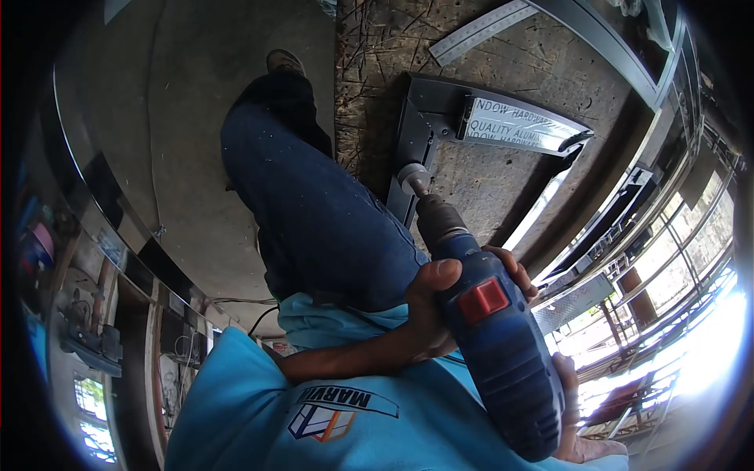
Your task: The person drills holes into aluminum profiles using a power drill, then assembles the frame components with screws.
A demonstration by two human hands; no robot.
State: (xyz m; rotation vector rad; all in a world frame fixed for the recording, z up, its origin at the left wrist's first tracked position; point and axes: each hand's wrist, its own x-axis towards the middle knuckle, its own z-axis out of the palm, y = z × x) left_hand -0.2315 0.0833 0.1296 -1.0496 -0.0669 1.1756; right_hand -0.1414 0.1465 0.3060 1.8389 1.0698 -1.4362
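Head view: blue drill centre-right. Left hand wrapped tight round body, right hand curled on rear handle, partly hidden. Drill nose on dark frame corner by bench edge. Labelled profile adjoins on right, ruler above, knee crowds left, bare board right.

The blue drill fills the lane between the left hand and the right hand, both wrapped on it, its hole saw pressed on the dark frame. Just left of it the leg in jeans blocks any sideways pass. Bare bench board lies open inside the frame's corner (the labelled bar bounds it above), and another bare strip runs between the frame and the steel ruler. To the right, stacked metal frames crowd the edge. The concrete floor left of the leg is open.
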